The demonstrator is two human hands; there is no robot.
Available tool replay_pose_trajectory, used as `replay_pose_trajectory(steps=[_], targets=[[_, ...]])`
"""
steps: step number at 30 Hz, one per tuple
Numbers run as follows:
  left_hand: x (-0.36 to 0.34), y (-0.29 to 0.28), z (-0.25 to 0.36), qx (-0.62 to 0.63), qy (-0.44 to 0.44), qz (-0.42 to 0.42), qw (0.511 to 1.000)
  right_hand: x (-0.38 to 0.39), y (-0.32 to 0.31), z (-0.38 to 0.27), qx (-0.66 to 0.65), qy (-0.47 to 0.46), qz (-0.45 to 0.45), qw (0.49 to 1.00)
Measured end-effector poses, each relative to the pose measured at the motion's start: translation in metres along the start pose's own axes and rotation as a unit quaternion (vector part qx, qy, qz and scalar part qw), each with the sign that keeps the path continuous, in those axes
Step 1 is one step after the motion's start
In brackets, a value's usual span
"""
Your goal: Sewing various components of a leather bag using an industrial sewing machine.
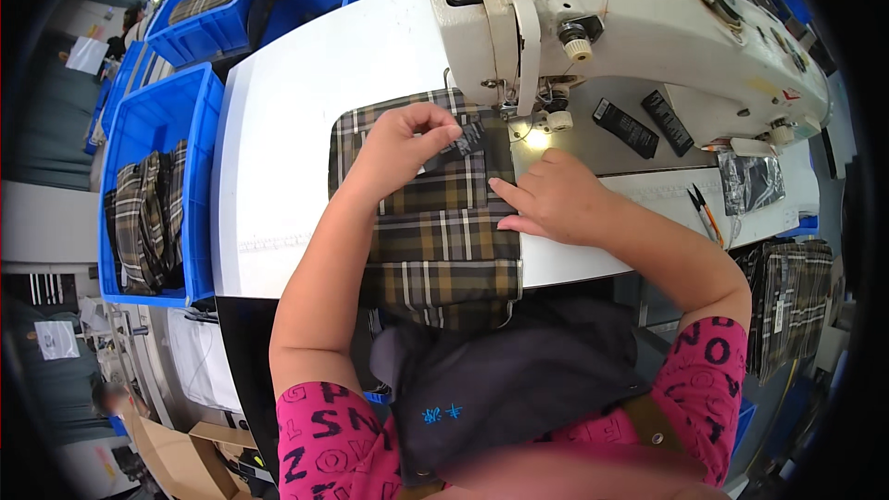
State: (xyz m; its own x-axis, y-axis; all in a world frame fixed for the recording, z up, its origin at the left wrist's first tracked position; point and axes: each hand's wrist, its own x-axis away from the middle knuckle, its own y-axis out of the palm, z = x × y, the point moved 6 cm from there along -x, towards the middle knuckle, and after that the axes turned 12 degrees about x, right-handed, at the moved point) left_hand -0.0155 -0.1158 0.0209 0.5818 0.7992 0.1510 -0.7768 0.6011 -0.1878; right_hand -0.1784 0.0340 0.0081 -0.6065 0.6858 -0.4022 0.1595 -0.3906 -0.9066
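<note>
Left hand (pixel 414 143) pinching a black label (pixel 468 139) between thumb and fingers, over the far part of the plaid cloth (pixel 444 231); right hand (pixel 560 199) with index finger and thumb spread apart, other fingers curled, fingertips at the right edge of the same cloth; cloth lies on the white table (pixel 278 120), left of and partly under the sewing machine (pixel 630 32) head, near end hanging over the table's near edge; machine lamp lit, bright spot by the needle area, just right of the cloth; two loose labels (pixel 626 128), black, right of the needle area, side by side and tilted; pointed tool (pixel 708 218), orange and black, farther right, near side; clear plastic bag (pixel 752 183) just beyond it, dark contents too small to tell; blue bin (pixel 199 222) at left of table, folded plaid pieces (pixel 148 218) inside; more blue bins (pixel 319 5) at far left; plaid stack (pixel 792 301) at near right, beyond the table edge.
</note>
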Motion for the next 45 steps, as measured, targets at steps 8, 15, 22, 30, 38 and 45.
replay_pose_trajectory(steps=[8, 15, 22, 30, 38, 45], targets=[[-0.028, 0.033, -0.004, -0.168, 0.040, -0.047, 0.984, 0.004, 0.001, -0.004, -0.019, 0.022, -0.008, 1.000], [-0.036, 0.031, -0.005, -0.125, -0.007, -0.039, 0.991, 0.004, 0.001, -0.002, -0.008, 0.032, -0.021, 0.999], [-0.038, 0.030, -0.013, -0.098, -0.011, -0.042, 0.994, 0.003, 0.000, 0.002, -0.011, 0.060, -0.023, 0.998], [-0.032, 0.032, -0.004, -0.104, -0.013, -0.050, 0.993, 0.003, -0.002, 0.003, 0.001, 0.063, -0.014, 0.998], [-0.033, 0.031, -0.007, -0.119, 0.014, -0.048, 0.992, -0.001, -0.009, 0.007, 0.000, 0.102, -0.032, 0.994], [-0.034, 0.031, -0.008, -0.104, 0.061, -0.054, 0.991, 0.000, -0.005, 0.008, 0.027, 0.101, -0.047, 0.993]])
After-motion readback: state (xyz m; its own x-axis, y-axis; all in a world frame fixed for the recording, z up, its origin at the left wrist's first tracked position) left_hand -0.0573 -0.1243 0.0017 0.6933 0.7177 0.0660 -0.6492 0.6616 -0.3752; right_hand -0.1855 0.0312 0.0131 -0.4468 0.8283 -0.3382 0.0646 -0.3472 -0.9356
